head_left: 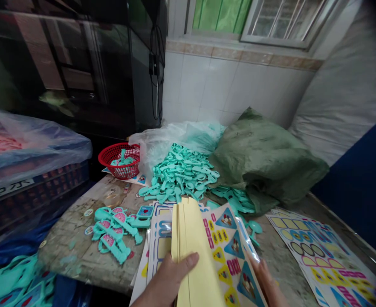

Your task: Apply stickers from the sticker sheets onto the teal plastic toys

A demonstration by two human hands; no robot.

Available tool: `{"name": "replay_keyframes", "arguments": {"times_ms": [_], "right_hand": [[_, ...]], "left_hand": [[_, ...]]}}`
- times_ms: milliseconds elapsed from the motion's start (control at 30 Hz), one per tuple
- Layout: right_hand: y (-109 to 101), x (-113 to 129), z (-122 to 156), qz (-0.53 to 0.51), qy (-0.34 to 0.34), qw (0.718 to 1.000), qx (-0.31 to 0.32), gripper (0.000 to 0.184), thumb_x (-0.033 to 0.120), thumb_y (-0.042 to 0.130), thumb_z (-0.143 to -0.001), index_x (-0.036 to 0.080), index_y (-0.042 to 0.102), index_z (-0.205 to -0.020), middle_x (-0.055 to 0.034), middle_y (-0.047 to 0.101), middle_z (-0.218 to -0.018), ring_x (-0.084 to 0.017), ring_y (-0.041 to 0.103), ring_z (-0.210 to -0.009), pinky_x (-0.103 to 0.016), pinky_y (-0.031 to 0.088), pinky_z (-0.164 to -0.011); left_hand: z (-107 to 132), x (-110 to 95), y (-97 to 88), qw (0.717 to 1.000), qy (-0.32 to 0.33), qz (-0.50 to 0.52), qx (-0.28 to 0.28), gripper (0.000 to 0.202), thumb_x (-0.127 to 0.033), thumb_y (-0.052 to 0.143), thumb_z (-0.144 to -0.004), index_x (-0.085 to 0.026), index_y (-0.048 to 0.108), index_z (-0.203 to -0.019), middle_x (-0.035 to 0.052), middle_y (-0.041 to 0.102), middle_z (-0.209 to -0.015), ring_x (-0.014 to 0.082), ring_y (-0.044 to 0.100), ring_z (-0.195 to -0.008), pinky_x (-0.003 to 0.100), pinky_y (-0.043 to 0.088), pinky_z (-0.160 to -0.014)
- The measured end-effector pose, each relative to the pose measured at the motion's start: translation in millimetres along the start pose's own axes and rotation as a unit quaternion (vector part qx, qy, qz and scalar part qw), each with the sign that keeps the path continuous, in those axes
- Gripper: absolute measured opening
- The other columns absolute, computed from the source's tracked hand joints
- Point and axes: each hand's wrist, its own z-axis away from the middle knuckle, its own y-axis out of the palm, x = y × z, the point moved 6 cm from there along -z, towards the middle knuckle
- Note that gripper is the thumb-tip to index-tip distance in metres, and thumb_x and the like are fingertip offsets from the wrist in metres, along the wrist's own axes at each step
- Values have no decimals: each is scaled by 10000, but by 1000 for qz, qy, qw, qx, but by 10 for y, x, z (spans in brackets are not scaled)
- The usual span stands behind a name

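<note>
A stack of sticker sheets [229, 256] stands between my hands at the table's front edge. Its front sheets are curled over, so their plain yellow backs [191, 234] show beside printed blue triangles and yellow and pink shapes. My left hand [172, 277] is closed on the left side, with the thumb lying across the yellow backs. Along the right edge, my right hand [266, 281] grips the stack; most of its fingers are hidden. More printed sheets [160, 238] lie under and left of the stack. Turquoise plastic pieces with pink stickers [116, 230] lie left of my left hand.
Behind the sheets, a heap of turquoise plastic pieces [181, 175] spills from a clear bag [152, 140]. A red basket [103, 155] stands left of it, a green sack [271, 153] right. Sticker sheets [322, 251] lie at the right. A covered crate [63, 179] is at the left.
</note>
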Motion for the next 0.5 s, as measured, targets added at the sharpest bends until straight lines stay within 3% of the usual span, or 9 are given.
{"name": "replay_keyframes", "arguments": {"times_ms": [100, 167, 233, 300, 400, 467, 500], "right_hand": [[-61, -50, -7, -9, 45, 999, 21, 553, 535, 575, -732, 260, 582, -1211, -53, 674, -1136, -294, 629, -1024, -378, 553, -786], [-112, -25, -51, 43, 40, 997, 47, 536, 490, 537, -768, 211, 561, -1224, -67, 678, -1124, -271, 640, -1002, -349, 551, -794], [-208, 68, -106, 140, -11, 990, 20, 547, 438, 497, -791, 162, 512, -1263, -108, 647, -1167, -280, 624, -1026, -367, 543, -809], [-264, 261, -105, 252, -116, 959, -57, 569, 409, 461, -808, 128, 460, -1304, -163, 588, -1236, -329, 584, -1076, -461, 511, -841], [-8, 544, 81, 326, -282, 896, -111, 522, 392, 467, -831, 148, 469, -1293, -180, 567, -1252, -368, 542, -1118, -547, 448, -888], [320, 605, 234, 291, -334, 893, -76, 520, 408, 484, -835, 177, 461, -1300, -154, 597, -1221, -342, 556, -1110, -505, 466, -891], [481, 585, 285, 278, -325, 902, -54, 566, 445, 500, -823, 184, 440, -1322, -143, 607, -1213, -337, 571, -1091, -486, 487, -873]], "left_hand": [[7, 1, 31, 1000, -11, 23, 11, 631, -348, 698, -731, -101, 481, -1269, 183, 678, -1088, 323, 652, -967, 472, 470, -907], [16, -2, 40, 999, -14, 29, 9, 624, -328, 680, -751, -99, 456, -1286, 187, 669, -1107, 318, 654, -965, 469, 478, -895], [25, -7, 32, 1000, -12, 21, -5, 604, -316, 674, -756, -95, 462, -1277, 186, 668, -1109, 311, 655, -965, 460, 488, -881], [31, -5, 11, 1000, -12, 4, -24, 577, -318, 682, -749, -97, 494, -1248, 178, 674, -1101, 306, 654, -968, 446, 495, -874], [22, -11, 0, 1000, -5, -16, -21, 557, -335, 681, -748, -100, 518, -1226, 170, 687, -1074, 303, 659, -951, 436, 495, -868], [7, -27, -3, 999, 12, -34, -7, 559, -342, 676, -753, -98, 515, -1230, 173, 693, -1053, 304, 666, -923, 443, 493, -860], [0, -32, -10, 999, 17, -42, -6, 559, -350, 675, -754, -97, 517, -1227, 174, 695, -1043, 306, 668, -910, 447, 493, -854]]}}
